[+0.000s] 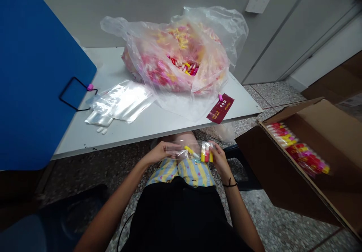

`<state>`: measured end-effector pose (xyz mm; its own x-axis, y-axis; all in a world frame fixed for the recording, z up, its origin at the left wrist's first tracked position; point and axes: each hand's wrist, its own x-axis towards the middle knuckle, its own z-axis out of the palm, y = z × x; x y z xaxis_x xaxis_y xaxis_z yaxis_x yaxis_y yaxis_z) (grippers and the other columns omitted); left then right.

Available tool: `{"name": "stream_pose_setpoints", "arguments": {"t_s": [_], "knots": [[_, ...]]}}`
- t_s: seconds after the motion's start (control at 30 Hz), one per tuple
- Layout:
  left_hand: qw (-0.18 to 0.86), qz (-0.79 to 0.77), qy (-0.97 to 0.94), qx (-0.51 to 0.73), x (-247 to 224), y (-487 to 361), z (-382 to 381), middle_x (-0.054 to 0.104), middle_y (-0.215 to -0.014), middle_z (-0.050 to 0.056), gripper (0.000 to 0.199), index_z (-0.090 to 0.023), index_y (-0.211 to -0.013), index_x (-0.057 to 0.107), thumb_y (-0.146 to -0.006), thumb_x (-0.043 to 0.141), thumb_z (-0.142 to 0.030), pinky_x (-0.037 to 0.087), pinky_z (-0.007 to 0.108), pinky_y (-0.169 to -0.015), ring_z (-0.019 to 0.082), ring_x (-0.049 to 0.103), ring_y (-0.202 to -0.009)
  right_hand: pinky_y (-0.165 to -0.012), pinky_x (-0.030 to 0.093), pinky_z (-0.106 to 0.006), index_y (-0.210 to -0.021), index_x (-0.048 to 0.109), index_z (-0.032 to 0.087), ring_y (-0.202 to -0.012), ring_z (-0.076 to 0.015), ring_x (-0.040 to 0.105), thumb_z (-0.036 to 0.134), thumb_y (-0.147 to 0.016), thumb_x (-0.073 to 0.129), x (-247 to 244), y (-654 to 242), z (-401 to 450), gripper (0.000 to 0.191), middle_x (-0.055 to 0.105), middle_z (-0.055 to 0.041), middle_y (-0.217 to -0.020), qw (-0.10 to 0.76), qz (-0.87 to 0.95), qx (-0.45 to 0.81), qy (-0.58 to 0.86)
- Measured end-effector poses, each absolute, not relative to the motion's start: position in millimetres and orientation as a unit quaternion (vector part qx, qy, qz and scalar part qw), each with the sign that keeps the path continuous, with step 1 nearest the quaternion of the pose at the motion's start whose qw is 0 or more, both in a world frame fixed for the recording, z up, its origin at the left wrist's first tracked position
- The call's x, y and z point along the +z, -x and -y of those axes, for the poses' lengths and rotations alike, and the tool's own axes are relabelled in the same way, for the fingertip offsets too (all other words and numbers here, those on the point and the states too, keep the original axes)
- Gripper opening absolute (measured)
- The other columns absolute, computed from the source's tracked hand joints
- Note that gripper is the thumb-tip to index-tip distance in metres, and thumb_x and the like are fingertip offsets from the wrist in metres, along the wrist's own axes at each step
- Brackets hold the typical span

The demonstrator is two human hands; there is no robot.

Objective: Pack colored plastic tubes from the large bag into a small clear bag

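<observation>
A clear plastic bag (181, 152) is stretched between my two hands above my lap. Its left end is pinched by my left hand (158, 152). My right hand (220, 158) closes on the other end, where a few small tubes (207, 155) in yellow, red and white sit side by side. One loose yellow and white tube (192, 152) slants in the middle of the bag. On the table, a large translucent sack (181, 90) bulges with many such coloured pieces. Flat clear bags (124, 101) lie in a pile left of it.
At right stands an open cardboard box (283, 176) holding filled packets (305, 154). A dark red card (220, 109) with a pink piece lies near the right edge of the white table (158, 126). A blue board (36, 75) stands at left; white pieces (102, 130) lie near the front.
</observation>
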<state>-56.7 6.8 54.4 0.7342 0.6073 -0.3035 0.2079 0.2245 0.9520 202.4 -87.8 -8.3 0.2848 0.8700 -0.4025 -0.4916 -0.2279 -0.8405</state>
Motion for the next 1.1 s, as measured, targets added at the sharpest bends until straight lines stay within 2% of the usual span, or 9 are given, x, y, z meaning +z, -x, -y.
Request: {"name": "stream_pose_setpoints", "arguments": {"t_s": [0.07, 0.17, 0.33, 0.43, 0.67, 0.77, 0.87, 1.0, 1.1], "knots": [[0.646, -0.321, -0.669, 0.180, 54, 53, -5, 0.059, -0.123, 0.009, 0.037, -0.022, -0.110, 0.065, -0.074, 0.065, -0.025, 0.044, 0.044, -0.097, 0.028, 0.053, -0.117, -0.061, 0.049, -0.024, -0.106, 0.058, 0.021, -0.072, -0.0160, 0.060, 0.039, -0.065, 0.074, -8, -203, 88, 0.048, 0.066, -0.0027, -0.091, 0.590, 0.178, 0.571, 0.542], [0.581, -0.275, -0.738, 0.206, 52, 51, -5, 0.055, -0.128, 0.006, 0.035, -0.025, -0.112, 0.063, -0.078, 0.059, -0.021, 0.037, 0.047, -0.103, 0.027, 0.050, -0.121, -0.060, 0.049, -0.025, -0.106, 0.058, 0.021, -0.069, -0.0166, 0.060, 0.040, -0.064, 0.074, -8, -204, 88, 0.049, 0.066, -0.0028, -0.089, 0.586, 0.181, 0.563, 0.554], [0.517, -0.191, -0.815, 0.179, 48, 51, -6, 0.047, -0.136, 0.002, 0.051, -0.032, -0.127, 0.049, -0.081, 0.047, -0.010, 0.031, 0.044, -0.108, 0.022, 0.044, -0.126, -0.060, 0.048, -0.024, -0.102, 0.059, 0.020, -0.068, -0.0154, 0.059, 0.040, -0.063, 0.074, -8, -205, 88, 0.047, 0.066, -0.0018, -0.088, 0.593, 0.189, 0.555, 0.552], [0.504, -0.202, -0.818, 0.188, 39, 53, -3, 0.051, -0.133, 0.002, 0.052, -0.032, -0.127, 0.049, -0.080, 0.047, -0.010, 0.035, 0.042, -0.106, 0.022, 0.047, -0.124, -0.064, 0.048, -0.025, -0.099, 0.060, 0.019, -0.073, -0.0161, 0.060, 0.041, -0.063, 0.074, -7, -204, 87, 0.044, 0.066, -0.0027, -0.091, 0.598, 0.189, 0.549, 0.553], [0.496, -0.248, -0.817, 0.159, 26, 55, 9, 0.052, -0.133, 0.004, 0.046, -0.029, -0.122, 0.056, -0.081, 0.043, -0.012, 0.030, 0.044, -0.108, 0.022, 0.044, -0.125, -0.067, 0.048, -0.025, -0.095, 0.060, 0.019, -0.075, -0.0163, 0.060, 0.041, -0.064, 0.073, -6, -198, 87, 0.040, 0.066, -0.0021, -0.092, 0.612, 0.177, 0.530, 0.560], [0.510, -0.231, -0.804, 0.202, 30, 49, 15, 0.044, -0.140, 0.002, 0.042, -0.031, -0.117, 0.060, -0.081, 0.046, -0.014, 0.028, 0.044, -0.110, 0.023, 0.041, -0.128, -0.066, 0.047, -0.025, -0.094, 0.061, 0.019, -0.073, -0.0153, 0.059, 0.040, -0.066, 0.072, -8, -196, 87, 0.037, 0.066, -0.0011, -0.089, 0.613, 0.179, 0.532, 0.557], [0.514, -0.219, -0.809, 0.182, 34, 48, 14, 0.036, -0.145, 0.000, 0.044, -0.032, -0.122, 0.056, -0.083, 0.044, -0.016, 0.021, 0.043, -0.113, 0.023, 0.033, -0.134, -0.067, 0.046, -0.024, -0.095, 0.061, 0.018, -0.074, -0.0149, 0.058, 0.038, -0.066, 0.071, -10, -195, 86, 0.036, 0.065, -0.0010, -0.088, 0.612, 0.189, 0.524, 0.561], [0.492, -0.225, -0.828, 0.150, 31, 55, 9, 0.040, -0.142, 0.002, 0.043, -0.032, -0.123, 0.056, -0.083, 0.045, -0.019, 0.027, 0.043, -0.110, 0.025, 0.034, -0.133, -0.066, 0.045, -0.024, -0.097, 0.060, 0.020, -0.072, -0.0139, 0.057, 0.037, -0.065, 0.070, -8, -194, 83, 0.038, 0.064, 0.0005, -0.087, 0.616, 0.174, 0.523, 0.563], [0.459, -0.264, -0.837, 0.138, 20, 59, 6, 0.042, -0.141, 0.001, 0.043, -0.034, -0.121, 0.057, -0.080, 0.051, -0.024, 0.031, 0.044, -0.108, 0.028, 0.038, -0.130, -0.058, 0.042, -0.023, -0.094, 0.060, 0.019, -0.062, -0.0122, 0.054, 0.035, -0.062, 0.070, -6, -192, 80, 0.037, 0.063, 0.0022, -0.077, 0.624, 0.165, 0.514, 0.566]]}}
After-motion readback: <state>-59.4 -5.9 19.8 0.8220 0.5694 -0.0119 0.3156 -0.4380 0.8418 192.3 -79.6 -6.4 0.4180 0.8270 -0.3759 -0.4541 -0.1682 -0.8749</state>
